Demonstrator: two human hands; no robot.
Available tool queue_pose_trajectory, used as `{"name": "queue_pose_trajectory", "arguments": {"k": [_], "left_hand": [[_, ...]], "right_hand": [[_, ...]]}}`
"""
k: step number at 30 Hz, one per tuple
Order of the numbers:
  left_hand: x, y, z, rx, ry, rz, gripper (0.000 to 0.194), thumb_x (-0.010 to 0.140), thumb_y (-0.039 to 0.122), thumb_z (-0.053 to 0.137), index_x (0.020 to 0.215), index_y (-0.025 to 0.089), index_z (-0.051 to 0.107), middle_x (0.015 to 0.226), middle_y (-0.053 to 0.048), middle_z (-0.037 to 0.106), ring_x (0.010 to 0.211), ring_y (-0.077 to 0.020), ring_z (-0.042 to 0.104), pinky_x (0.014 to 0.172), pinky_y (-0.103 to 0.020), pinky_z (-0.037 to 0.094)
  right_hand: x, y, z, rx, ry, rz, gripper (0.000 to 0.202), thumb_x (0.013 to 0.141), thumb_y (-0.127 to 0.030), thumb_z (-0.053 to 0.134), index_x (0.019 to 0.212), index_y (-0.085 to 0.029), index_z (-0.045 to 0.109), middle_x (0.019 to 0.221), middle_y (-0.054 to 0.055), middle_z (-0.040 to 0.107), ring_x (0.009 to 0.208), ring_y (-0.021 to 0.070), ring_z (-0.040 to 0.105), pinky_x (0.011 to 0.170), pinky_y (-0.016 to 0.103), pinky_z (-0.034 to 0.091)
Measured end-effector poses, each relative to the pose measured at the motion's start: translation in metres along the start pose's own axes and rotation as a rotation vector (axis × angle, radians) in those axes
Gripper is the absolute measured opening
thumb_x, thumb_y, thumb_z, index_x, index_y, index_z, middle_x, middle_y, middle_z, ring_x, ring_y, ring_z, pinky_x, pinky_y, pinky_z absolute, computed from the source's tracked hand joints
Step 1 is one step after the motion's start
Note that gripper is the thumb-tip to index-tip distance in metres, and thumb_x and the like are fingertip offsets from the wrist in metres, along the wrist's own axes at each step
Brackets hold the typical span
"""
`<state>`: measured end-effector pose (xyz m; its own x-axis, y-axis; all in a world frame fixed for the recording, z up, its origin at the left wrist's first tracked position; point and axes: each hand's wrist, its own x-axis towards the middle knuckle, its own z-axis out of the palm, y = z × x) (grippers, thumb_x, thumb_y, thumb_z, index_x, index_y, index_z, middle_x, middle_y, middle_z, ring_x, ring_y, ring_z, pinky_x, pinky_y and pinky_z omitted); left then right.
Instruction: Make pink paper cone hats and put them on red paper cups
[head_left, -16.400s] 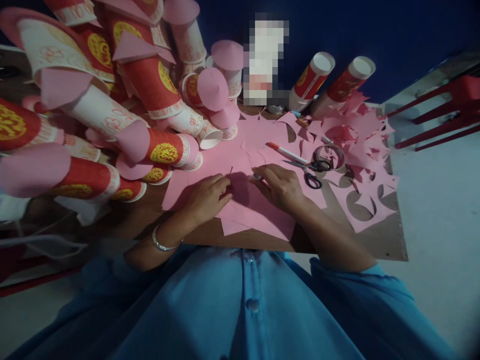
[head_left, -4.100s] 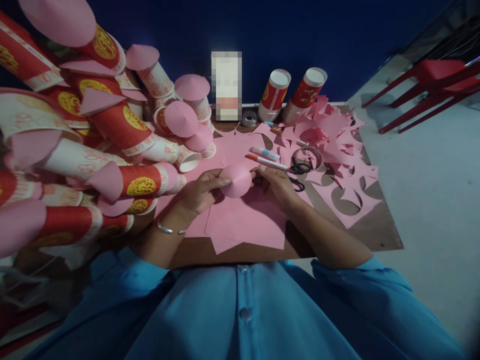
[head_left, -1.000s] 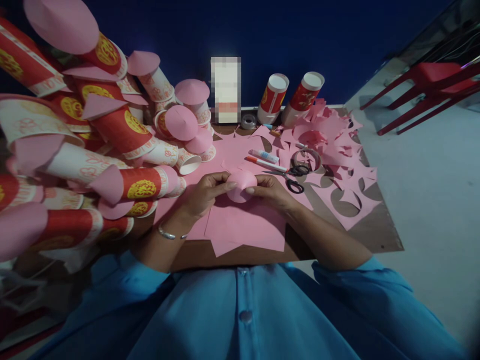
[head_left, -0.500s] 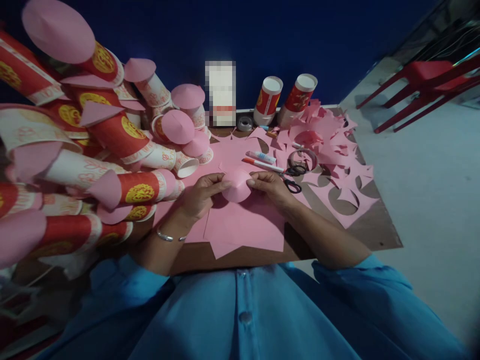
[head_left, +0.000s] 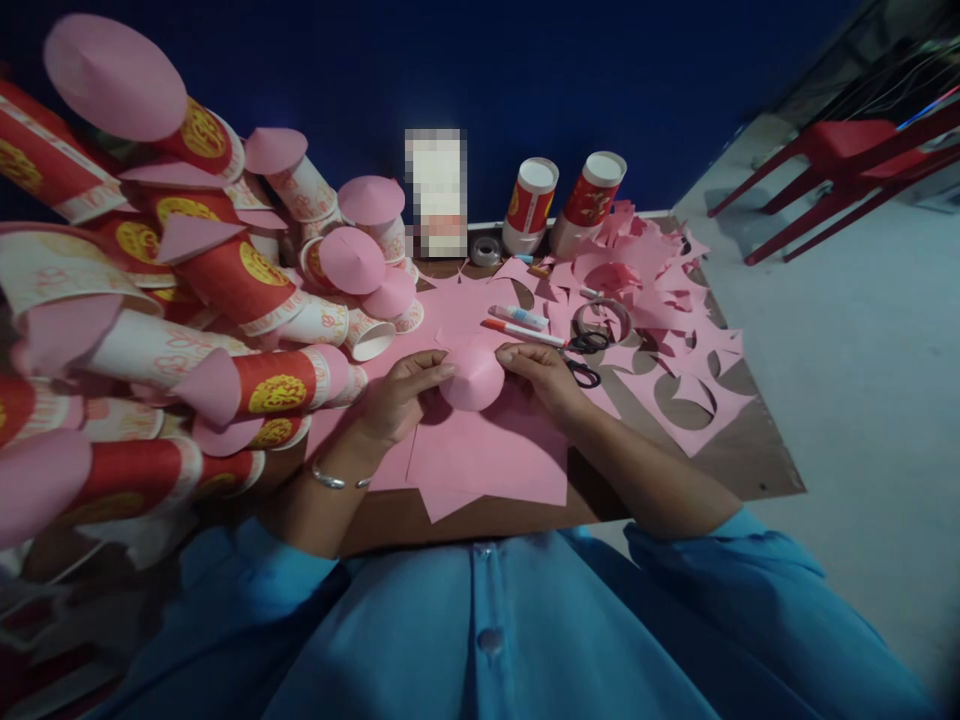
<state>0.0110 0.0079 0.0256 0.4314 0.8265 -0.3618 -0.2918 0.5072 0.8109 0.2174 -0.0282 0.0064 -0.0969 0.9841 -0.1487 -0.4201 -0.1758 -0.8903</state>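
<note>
A shallow pink paper cone (head_left: 473,374) is held over the middle of the table, its tip facing me. My left hand (head_left: 409,390) pinches its left edge between thumb and fingers. At the upper right edge of the cone, my right hand (head_left: 536,375) grips the paper the same way. Flat pink paper sheets (head_left: 491,455) lie beneath both hands. Just beyond the cone are a red-and-white marker (head_left: 523,332), a glue tube (head_left: 519,317) and black-handled scissors (head_left: 586,358).
Many paper cups with pink cones (head_left: 274,380) crowd the left side. Pink scraps (head_left: 637,260) and a tape roll (head_left: 602,320) lie at the right. Two cup stacks (head_left: 531,205) stand at the back. A red stool (head_left: 847,150) is beyond the table, right.
The cone is turned and lowered slightly between my fingers. Both hands keep their grip, and the view has shifted a little.
</note>
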Motion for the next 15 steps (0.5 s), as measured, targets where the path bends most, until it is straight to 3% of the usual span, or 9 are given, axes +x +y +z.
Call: {"name": "queue_pose_trajectory", "arguments": {"k": [7, 11, 15], "left_hand": [[-0.0006, -0.0009, -0.0021, -0.004, -0.018, -0.007, 0.023, 0.062, 0.027, 0.095, 0.075, 0.016, 0.079, 0.073, -0.002, 0.072, 0.066, -0.0117, 0.06, 0.062, -0.021, 0.045], [0.0006, -0.0005, -0.0044, -0.058, 0.009, 0.011, 0.023, 0.061, 0.027, 0.093, 0.074, 0.017, 0.077, 0.072, 0.0, 0.07, 0.066, -0.0108, 0.059, 0.062, -0.02, 0.045], [0.0007, 0.0012, -0.0039, -0.064, 0.01, 0.014, 0.023, 0.063, 0.027, 0.092, 0.074, 0.017, 0.075, 0.071, 0.0, 0.069, 0.066, -0.0099, 0.057, 0.062, -0.02, 0.044]], "right_hand": [[-0.0002, 0.0001, 0.0015, -0.045, 0.026, -0.009, 0.046, 0.08, -0.055, 0.083, 0.062, -0.02, 0.059, 0.064, -0.004, 0.046, 0.06, 0.0108, 0.038, 0.057, 0.027, 0.034], [0.0024, 0.0022, 0.0016, -0.038, 0.067, 0.005, 0.046, 0.08, -0.065, 0.079, 0.075, -0.02, 0.069, 0.071, 0.0, 0.059, 0.066, 0.0139, 0.05, 0.062, 0.029, 0.042], [0.0007, 0.0005, 0.002, -0.015, 0.037, 0.03, 0.043, 0.075, -0.061, 0.084, 0.072, -0.02, 0.07, 0.07, 0.0, 0.06, 0.067, 0.0138, 0.051, 0.063, 0.028, 0.042]]}}
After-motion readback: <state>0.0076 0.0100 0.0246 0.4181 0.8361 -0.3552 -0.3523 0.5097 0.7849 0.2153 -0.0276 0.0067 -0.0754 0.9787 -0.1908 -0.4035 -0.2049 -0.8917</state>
